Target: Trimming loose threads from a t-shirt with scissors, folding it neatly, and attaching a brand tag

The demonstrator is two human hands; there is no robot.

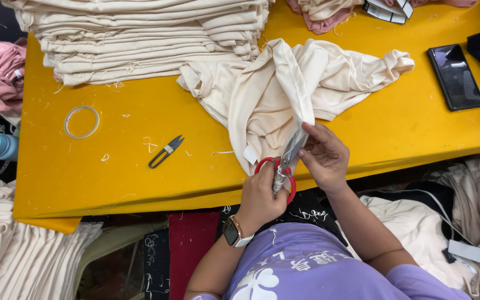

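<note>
The cream garment (284,89) lies crumpled on the yellow table (112,166), its lower edge hanging over the table's near edge toward the person. It is a soft, light knit with a matte surface, loose folds and a small white label at the hem; it will likely drape and slide when pulled, so it is best pinched close to the point being trimmed. The left hand (259,197) is clamped around the red-handled scissors (281,169), fingers through the loops, blades angled up against the garment's hanging edge. The right hand (323,155) is closed in a pinch on the fabric at the blade tips, just beside the scissors. Farther along the table from the garment, to its left, lie small black thread snips (165,151) and a clear tape ring (81,121). Behind the garment stands a stack of folded cream cloth (140,39); a black phone (455,76) rests to its right.
</note>
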